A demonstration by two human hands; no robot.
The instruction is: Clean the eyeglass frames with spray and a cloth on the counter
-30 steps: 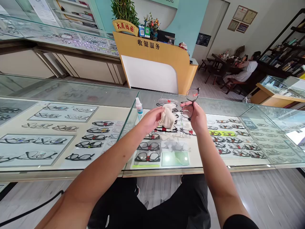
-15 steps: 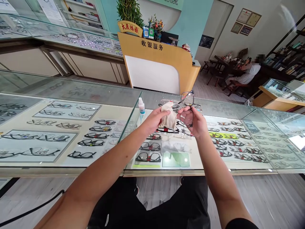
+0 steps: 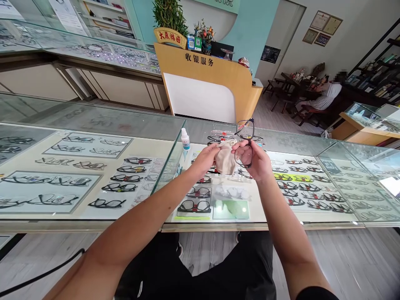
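My right hand [image 3: 261,163] is closed on a pair of dark-framed glasses [image 3: 253,130], pinching them near the bridge. They stand on end, one lens above the fingers and the other in front of the palm. My left hand [image 3: 208,158] grips a beige cloth [image 3: 225,161], which hangs down beside the lower lens. The cloth's right edge comes up to my right fingertips; whether they touch it I cannot tell. Both hands are above the glass showcase [image 3: 193,226]. A small white bottle with a blue label [image 3: 185,139] stands upright on the glass, left of my left hand.
Several spectacle frames [image 3: 194,206] lie inside the showcase, with more rows to the right [image 3: 312,187] and left [image 3: 125,178]. Ahead stands a wooden counter [image 3: 206,71] with a plant [image 3: 170,18] on it. A person [image 3: 328,98] sits at a table in the far right background.
The cloth, bunched up half a second ago, now hangs more spread out and lower. My left hand has shifted slightly right, closer to the glasses. My right hand has barely moved.
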